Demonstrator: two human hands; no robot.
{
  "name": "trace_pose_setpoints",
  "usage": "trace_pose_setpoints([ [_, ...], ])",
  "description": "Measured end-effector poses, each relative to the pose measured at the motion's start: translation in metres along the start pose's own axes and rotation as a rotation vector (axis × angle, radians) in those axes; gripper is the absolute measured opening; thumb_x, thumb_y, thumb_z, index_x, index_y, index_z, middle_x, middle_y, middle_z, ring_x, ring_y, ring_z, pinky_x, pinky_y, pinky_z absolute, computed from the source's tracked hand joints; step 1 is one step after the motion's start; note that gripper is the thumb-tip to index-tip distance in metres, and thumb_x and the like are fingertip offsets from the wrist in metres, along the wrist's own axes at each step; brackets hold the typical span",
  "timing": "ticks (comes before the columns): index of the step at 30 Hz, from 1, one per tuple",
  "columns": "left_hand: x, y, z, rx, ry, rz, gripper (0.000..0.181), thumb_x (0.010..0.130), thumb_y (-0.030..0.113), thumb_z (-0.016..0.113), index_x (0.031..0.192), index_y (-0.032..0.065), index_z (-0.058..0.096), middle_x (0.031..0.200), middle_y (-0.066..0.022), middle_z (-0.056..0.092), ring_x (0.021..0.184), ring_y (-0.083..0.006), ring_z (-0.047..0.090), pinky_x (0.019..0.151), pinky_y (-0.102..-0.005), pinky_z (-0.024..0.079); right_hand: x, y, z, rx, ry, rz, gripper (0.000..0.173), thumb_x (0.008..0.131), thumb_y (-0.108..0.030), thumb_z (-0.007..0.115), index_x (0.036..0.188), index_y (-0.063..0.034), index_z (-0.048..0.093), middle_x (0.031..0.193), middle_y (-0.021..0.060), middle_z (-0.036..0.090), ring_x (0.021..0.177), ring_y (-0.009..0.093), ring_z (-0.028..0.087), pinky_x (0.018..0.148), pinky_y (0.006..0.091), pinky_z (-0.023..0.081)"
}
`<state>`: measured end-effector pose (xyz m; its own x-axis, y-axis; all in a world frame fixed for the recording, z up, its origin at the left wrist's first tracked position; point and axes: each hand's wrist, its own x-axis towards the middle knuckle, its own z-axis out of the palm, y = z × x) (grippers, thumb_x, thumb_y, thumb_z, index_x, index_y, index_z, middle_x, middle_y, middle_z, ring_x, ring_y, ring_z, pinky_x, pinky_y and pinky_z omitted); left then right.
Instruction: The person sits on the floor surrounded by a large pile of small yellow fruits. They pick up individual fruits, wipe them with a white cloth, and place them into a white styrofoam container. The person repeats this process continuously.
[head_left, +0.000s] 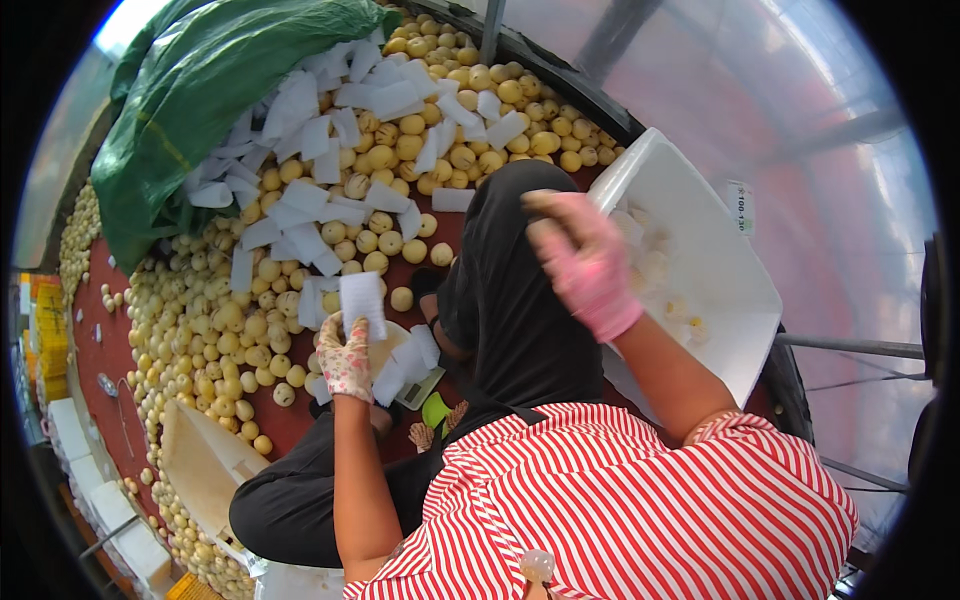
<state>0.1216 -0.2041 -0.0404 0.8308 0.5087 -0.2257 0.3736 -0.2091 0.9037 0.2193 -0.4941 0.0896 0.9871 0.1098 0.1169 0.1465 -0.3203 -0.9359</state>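
My left hand, in a floral glove, pinches a flat white foam net sleeve between thumb and fingers. My right hand, in a pink glove and blurred, is above my raised knee beside a white foam box. Its fingers look apart, with nothing visible in them. Several pale wrapped fruits lie inside that box. Before me spreads a heap of yellow fruits, some dark-streaked like pepino melons. Many loose foam sleeves lie across them. More sleeves rest over a small scale below my left hand.
A green plastic sheet covers the far left of the heap. Another foam box stands by my left knee. White boxes and yellow crates line the left edge. Plastic film walls the right side.
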Motion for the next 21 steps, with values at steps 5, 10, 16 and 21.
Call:
trace_pose_setpoints([
  [5,-0.055,0.084,-0.007,-0.237,-0.222,0.061,0.024,0.083,0.003,0.068,0.105,-0.0011,0.059,0.093,-0.0046,0.064,0.08,-0.0085,0.058,0.073,-0.0229,0.049,-0.021,-0.002,0.104,0.049,-0.441,-0.176,0.044,0.082,-0.018,0.068,0.12,-0.0012,0.056,0.113,0.0175,0.057,0.108,0.031,0.056,0.096,0.0343,0.044],
  [10,-0.077,0.071,-0.028,-0.248,-0.155,0.004,0.023,0.08,0.001,0.066,0.102,-0.0011,0.06,0.091,-0.0024,0.062,0.081,-0.0081,0.056,0.075,-0.0229,0.046,-0.021,0.001,0.125,0.377,-0.704,0.203,0.037,0.08,-0.015,0.073,0.109,0.001,0.056,0.104,0.0084,0.06,0.097,0.016,0.058,0.088,0.028,0.046],
  [16,-0.074,0.065,-0.019,-0.158,-0.006,0.22,0.024,0.078,0.0,0.066,0.101,-0.001,0.06,0.091,-0.0033,0.062,0.084,-0.0097,0.057,0.077,-0.0248,0.047,-0.013,0.018,0.127,0.579,-0.821,0.557,0.042,0.08,-0.016,0.075,0.112,0.0,0.054,0.102,0.0056,0.059,0.096,0.012,0.057,0.086,0.0259,0.046],
  [21,-0.069,0.059,-0.013,0.191,0.125,0.543,0.022,0.077,0.002,0.068,0.098,-0.0001,0.061,0.087,-0.0083,0.061,0.078,-0.017,0.06,0.074,-0.0282,0.049,-0.012,0.02,0.127,0.55,-0.853,0.686,0.034,0.082,-0.022,0.073,0.104,-0.0032,0.055,0.087,0.0011,0.058,0.071,0.005,0.052,0.062,0.0199,0.041],
])
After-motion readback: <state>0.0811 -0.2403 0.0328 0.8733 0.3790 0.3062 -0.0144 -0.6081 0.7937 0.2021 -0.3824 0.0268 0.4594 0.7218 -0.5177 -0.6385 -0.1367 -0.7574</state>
